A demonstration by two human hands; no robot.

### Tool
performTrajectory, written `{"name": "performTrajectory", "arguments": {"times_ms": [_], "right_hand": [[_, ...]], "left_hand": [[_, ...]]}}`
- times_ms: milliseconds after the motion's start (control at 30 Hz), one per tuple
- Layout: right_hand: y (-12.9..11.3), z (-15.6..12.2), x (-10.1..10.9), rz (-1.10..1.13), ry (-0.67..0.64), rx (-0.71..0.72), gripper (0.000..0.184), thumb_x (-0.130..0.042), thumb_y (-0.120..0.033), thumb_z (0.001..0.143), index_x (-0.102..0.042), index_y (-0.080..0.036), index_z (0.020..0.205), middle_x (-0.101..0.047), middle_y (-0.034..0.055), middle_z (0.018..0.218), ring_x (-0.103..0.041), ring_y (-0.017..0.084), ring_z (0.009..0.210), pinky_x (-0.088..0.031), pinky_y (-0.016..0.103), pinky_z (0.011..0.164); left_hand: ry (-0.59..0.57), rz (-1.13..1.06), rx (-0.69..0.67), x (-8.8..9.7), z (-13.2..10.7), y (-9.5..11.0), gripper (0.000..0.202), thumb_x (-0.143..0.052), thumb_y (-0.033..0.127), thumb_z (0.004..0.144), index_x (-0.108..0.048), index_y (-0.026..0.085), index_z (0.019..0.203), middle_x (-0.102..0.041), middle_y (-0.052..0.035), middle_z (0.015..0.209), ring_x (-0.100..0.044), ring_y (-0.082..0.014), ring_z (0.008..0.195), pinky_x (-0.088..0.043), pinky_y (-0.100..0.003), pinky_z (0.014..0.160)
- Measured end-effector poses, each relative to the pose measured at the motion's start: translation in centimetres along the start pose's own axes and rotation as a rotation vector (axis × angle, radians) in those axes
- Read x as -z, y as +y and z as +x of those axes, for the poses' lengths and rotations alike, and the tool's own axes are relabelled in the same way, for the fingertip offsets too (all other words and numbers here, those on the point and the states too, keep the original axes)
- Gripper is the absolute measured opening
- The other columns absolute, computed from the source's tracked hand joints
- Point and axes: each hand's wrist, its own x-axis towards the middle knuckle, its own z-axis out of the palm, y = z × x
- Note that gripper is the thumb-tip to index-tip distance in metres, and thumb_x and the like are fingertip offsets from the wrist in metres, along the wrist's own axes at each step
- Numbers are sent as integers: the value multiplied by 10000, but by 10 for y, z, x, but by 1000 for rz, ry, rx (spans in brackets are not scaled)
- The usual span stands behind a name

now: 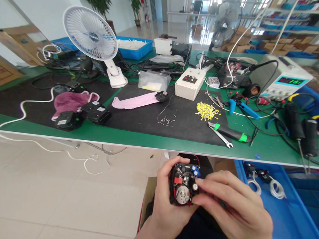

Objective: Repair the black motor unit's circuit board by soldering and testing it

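Note:
My left hand (165,205) is wrapped around a small open electronic device (182,194), held above my lap in front of the bench edge. The black housing shows a round silver motor, blue capacitors, a red piece and thin red wires. My right hand (232,201) is closed at the device's right side, with thumb and fingertips on its edge beside a small silver cylinder. Whether a wire or small part is pinched there, I cannot tell.
On the green bench (137,139) are a white fan (90,34), yellow-capped terminals (206,111), a wrench (222,137), a utility knife (230,133), a pink strip (136,101), black devices (97,112) and soldering irons (293,119). A blue bin (290,226) stands below right.

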Motion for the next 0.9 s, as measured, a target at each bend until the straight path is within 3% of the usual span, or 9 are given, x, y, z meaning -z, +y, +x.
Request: {"name": "performTrajectory", "arguments": {"times_ms": [100,233,300,467,600,733,800,900], "right_hand": [[-3,2,-3,95,9,-108,182,-761,-104,931,-770,-218,1073,-701,13,950,-689,94,816,-555,172,694],[-3,2,-7,239,-12,-261,120,-774,-156,935,-777,-248,1011,-699,3,913,-686,108,798,-554,186,666],[-1,-1,-7,289,-4,-298,146,-785,-184,937,-783,-279,1048,-703,0,924,-690,115,822,-561,187,692],[10,-22,-6,290,154,-353,322,-770,-222,953,-708,-339,1247,-684,-4,977,-677,104,833,-562,145,699],[17,-43,-13,184,94,-359,508,-812,-351,920,-612,-313,1386,-637,58,1264,-670,181,1126,-570,238,976],[16,-58,-19,57,68,-329,729,-823,-451,892,-478,-303,1516,-511,92,1471,-523,258,1381,-471,344,1167],[14,-59,-14,41,119,-318,717,-781,-489,923,-462,-290,1533,-496,99,1476,-521,254,1375,-471,341,1164],[8,-53,4,86,175,-297,455,-646,-430,1032,-574,-288,1458,-547,88,1405,-574,208,1304,-507,276,1101]], "left_hand": [[2,-61,44,-3,-2,2,867,-920,130,705,-489,281,1442,-607,-87,1354,-657,-252,1209,-591,-326,979],[26,-96,67,-6,-4,-1,845,-906,110,711,-497,296,1427,-603,-75,1345,-649,-237,1207,-581,-314,986],[24,-128,87,-8,-2,-3,851,-921,130,702,-495,305,1419,-609,-69,1333,-648,-233,1201,-576,-311,986],[13,-175,164,-10,4,-1,786,-920,186,736,-497,313,1386,-614,-58,1315,-640,-238,1241,-549,-337,1050],[0,-220,196,-18,0,1,769,-889,192,778,-469,318,1409,-590,-71,1352,-668,-238,1222,-586,-341,1007],[-6,-221,172,-32,-6,1,821,-875,169,787,-423,345,1450,-560,-87,1388,-678,-242,1205,-618,-360,967],[-28,-205,98,-37,-8,0,890,-876,151,778,-381,363,1486,-557,-90,1389,-664,-249,1226,-618,-381,977],[-129,-186,-11,-39,-10,0,950,-853,111,778,-331,359,1532,-586,-99,1367,-663,-257,1229,-609,-400,1000]]}}
